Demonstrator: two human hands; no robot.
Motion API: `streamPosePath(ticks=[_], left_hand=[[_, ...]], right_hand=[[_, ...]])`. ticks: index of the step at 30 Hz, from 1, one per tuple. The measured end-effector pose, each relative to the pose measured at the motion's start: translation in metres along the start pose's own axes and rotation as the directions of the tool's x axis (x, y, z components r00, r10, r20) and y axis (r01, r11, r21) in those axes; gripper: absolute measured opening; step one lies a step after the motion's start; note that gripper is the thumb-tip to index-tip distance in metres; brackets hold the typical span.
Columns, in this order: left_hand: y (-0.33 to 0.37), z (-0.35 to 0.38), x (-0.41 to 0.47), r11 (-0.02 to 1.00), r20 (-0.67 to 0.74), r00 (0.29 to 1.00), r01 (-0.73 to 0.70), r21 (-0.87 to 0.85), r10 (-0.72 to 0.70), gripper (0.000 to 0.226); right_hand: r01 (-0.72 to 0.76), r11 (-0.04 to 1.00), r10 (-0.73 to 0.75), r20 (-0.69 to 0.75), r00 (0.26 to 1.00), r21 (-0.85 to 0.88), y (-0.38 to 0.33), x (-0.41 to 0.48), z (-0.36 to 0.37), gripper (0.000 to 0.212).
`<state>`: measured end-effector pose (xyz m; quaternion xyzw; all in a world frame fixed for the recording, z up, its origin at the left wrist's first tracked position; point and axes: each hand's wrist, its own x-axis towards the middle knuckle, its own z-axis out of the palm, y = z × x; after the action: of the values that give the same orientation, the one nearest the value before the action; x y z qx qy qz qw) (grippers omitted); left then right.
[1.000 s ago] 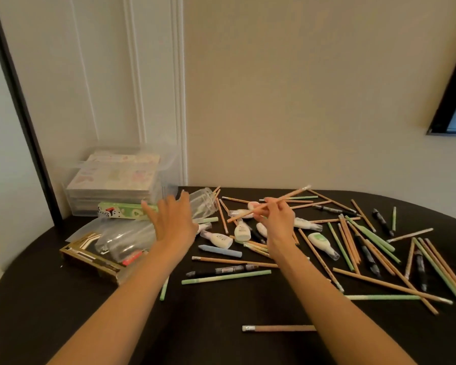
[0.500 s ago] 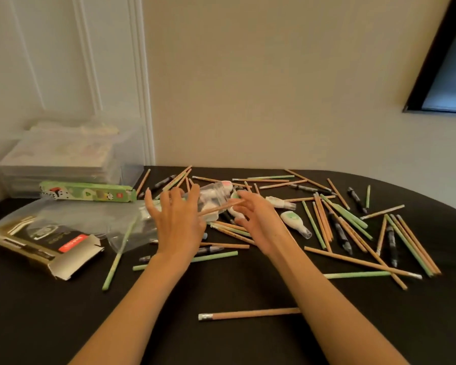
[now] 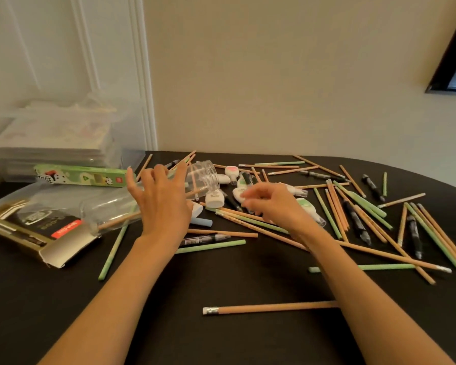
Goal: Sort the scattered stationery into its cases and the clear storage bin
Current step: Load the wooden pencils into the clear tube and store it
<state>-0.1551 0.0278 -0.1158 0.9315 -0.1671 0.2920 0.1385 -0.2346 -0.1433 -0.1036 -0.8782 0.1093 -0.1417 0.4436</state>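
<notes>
Only "TOGE" (green case (image 3: 82,175)) legible.

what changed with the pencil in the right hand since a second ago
The right hand let go of the wooden pencil, which now lies inside the clear case; its loosely curled fingers hold nothing over the pile. The left hand stayed spread on the case. The clear bin stayed put.
</notes>
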Motion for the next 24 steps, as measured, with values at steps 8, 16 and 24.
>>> streamPosePath(ticks=[8, 16, 24], left_hand=[[-0.002, 0.003, -0.004, 1.000, 0.034, 0.999, 0.011, 0.025, -0.012, 0.068], [-0.001, 0.004, -0.006, 1.000, -0.001, 1.000, 0.015, 0.000, -0.015, 0.066], [0.001, 0.004, -0.009, 1.000, 0.005, 1.000, 0.008, -0.028, -0.007, 0.066]], right_hand=[[0.151, 0.893, -0.010, 0.315, 0.949, -0.424, -0.001, -0.004, 0.023, 0.007], [0.073, 0.813, -0.006, 0.117, 0.993, -0.577, 0.013, -0.001, -0.008, 0.010], [-0.124, 0.924, 0.090, -0.110, 0.990, -0.361, 0.028, -0.004, -0.042, 0.013]])
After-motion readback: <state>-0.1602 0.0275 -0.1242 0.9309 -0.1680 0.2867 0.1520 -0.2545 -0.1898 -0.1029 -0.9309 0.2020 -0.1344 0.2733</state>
